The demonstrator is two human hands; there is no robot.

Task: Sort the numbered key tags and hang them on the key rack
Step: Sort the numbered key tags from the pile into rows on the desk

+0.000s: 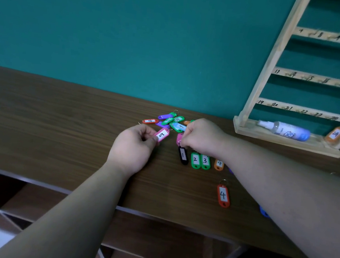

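The left hand (133, 146) pinches a pink tag (161, 134) marked 5 between thumb and fingertips and holds it just above the brown table (61, 117). The right hand (203, 136) has its fingers curled downward at the top of a short row of tags. A magenta tag (179, 138) peeks out beside those fingers, but I cannot tell whether the hand grips it.

The row lies side by side below the right hand: a black tag (183, 156) marked 1, a green tag (195, 160) marked 2, a second green tag (205, 161) marked 3 and an orange tag (219, 164) marked 4. A red tag (223, 195), also marked 4, lies apart, nearer the table's front edge. A loose pile of tags (172, 120) sits behind both hands.

The wooden key rack (275, 77) stands at the right against the teal wall (133, 30), its rails numbered. One orange tag marked 24 (334, 134) hangs at its lower right. A spray bottle (284, 130) lies on the rack's base.
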